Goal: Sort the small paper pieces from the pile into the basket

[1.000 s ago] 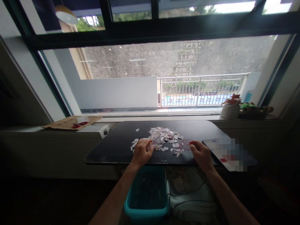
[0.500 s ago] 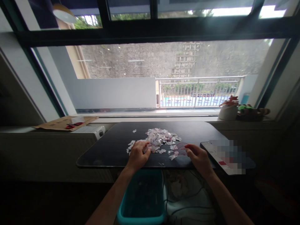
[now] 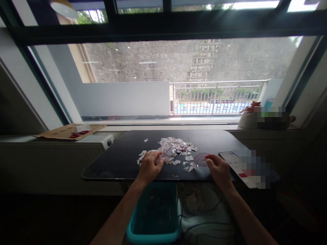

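Note:
A heap of small torn paper scraps [image 3: 175, 145] lies on the dark table [image 3: 112, 165]. My left hand [image 3: 150, 166] rests at the heap's near left side, thumb and fingers apart and slightly curled; scraps lie against and behind the fingers. Between the thumb and fingers of my right hand [image 3: 221, 171] is the edge of a clear, pinkish protractor [image 3: 199, 159], its curved side towards the heap. Several loose scraps [image 3: 189, 167] lie just left of the protractor, near the table's front. A tiny group of scraps [image 3: 145, 140] sits apart at the back left.
Right of my right hand lies a phone [image 3: 231, 160], partly blurred. Below the table's front edge stands a turquoise bin [image 3: 153, 238], with cables to its right. Red-handled scissors [image 3: 75, 135] lie on brown paper [image 3: 57, 132] at the left. A white pot [image 3: 244, 123] stands on the sill.
My right hand has drawn the protractor a little to the right, off the loose scraps beside it. My left hand stays at the heap. The view has tilted slightly.

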`<action>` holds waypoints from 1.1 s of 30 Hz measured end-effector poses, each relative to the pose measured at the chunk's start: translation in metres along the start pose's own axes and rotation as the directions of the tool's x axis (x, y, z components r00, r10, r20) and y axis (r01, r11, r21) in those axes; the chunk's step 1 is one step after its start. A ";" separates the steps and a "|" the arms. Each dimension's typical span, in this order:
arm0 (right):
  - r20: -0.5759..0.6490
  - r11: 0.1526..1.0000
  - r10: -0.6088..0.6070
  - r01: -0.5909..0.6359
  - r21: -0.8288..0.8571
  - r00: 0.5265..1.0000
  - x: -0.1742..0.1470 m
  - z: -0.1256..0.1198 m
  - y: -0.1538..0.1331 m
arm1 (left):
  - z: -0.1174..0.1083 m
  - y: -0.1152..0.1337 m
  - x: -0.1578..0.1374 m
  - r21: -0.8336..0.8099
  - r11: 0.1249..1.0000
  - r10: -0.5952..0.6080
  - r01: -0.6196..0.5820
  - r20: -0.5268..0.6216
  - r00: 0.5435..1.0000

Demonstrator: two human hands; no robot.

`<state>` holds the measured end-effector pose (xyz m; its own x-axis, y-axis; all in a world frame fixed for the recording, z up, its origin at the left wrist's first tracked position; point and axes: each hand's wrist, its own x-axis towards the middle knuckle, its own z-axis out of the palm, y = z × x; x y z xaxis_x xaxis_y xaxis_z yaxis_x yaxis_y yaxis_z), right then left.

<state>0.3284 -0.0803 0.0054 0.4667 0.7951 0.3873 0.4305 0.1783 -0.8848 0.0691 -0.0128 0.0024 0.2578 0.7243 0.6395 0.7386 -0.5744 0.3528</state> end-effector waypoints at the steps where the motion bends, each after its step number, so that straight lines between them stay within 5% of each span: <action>1: 0.007 1.000 0.006 -0.006 -0.002 1.000 0.000 0.000 0.000 | 0.000 0.000 0.000 -0.001 1.000 -0.001 0.001 0.000 1.000; 17: -0.019 1.000 0.024 -0.023 0.012 1.000 0.004 0.002 0.006 | 0.000 -0.001 0.001 0.000 1.000 0.003 -0.003 -0.001 1.000; 33: 0.105 0.999 0.035 -0.038 0.024 0.994 0.002 -0.002 0.005 | -0.001 0.001 0.002 0.014 1.000 -0.011 0.011 0.010 1.000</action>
<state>0.3329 -0.0788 0.0025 0.3982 0.8572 0.3266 0.3934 0.1620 -0.9050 0.0697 -0.0127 0.0044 0.2553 0.7344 0.6289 0.7503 -0.5607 0.3503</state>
